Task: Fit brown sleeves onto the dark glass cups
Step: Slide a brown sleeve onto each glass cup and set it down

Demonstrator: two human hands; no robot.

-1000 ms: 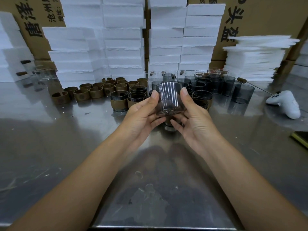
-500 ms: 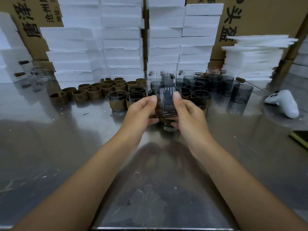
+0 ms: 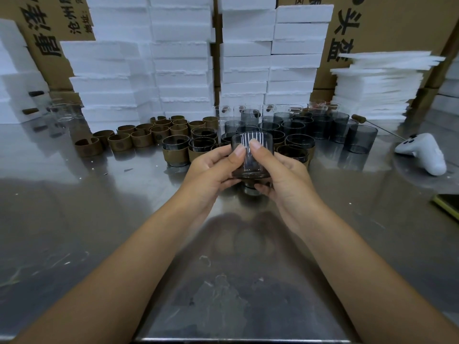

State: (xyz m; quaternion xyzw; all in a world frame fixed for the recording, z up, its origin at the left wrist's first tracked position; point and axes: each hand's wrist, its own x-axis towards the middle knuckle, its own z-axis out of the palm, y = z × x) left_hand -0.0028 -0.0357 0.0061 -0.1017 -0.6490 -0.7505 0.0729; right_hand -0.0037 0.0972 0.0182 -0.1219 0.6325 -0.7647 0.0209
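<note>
Over the table, left hand and right hand clamp the cup, thumbs nearer.

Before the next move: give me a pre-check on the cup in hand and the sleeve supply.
1. Grip: ok. Both the left hand and the right hand hold the dark glass cup, thumbs on its near wall.
2. Cup upright, mouth up: ok.
3. Sleeve on this cup: not ok, bare glass.
4. Sleeve in hand: not ok, neither hand holds one.
5. Spare brown sleeves: ok, rows standing on the steel table to the left.
6. Chips or cracks in the cup: cannot tell.
</note>
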